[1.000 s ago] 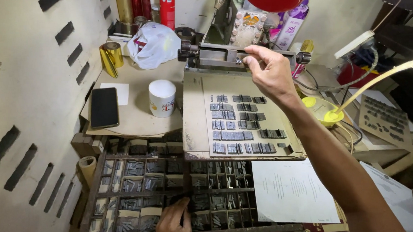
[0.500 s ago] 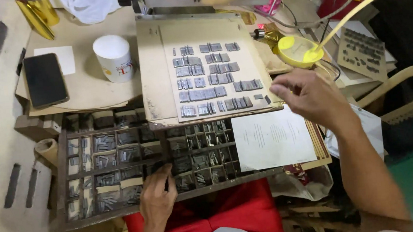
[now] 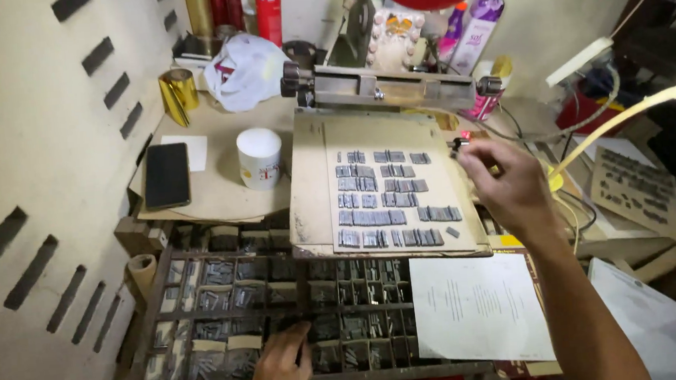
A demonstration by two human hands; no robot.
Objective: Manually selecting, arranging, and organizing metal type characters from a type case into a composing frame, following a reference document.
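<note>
Your right hand (image 3: 507, 189) hovers over the right edge of the slanted composing board (image 3: 309, 184), its thumb and forefinger pinched on 1 small metal type piece (image 3: 460, 143), held just above the board's upper right corner. On the board, rows of set type (image 3: 387, 202) lie in 5 lines, with 1 loose piece (image 3: 453, 231) apart at the lower right. Your left hand (image 3: 281, 371) rests at the near edge of the wooden type case (image 3: 142, 310), fingers curled down into a compartment in the front row; you cannot tell whether it grips anything. A printed paper sheet (image 3: 480, 307) lies over the case's right side, just below your right forearm. On the tabletop (image 3: 218, 195) to the left stand a white cup (image 3: 260, 157) and a black phone (image 3: 166, 174).
</note>
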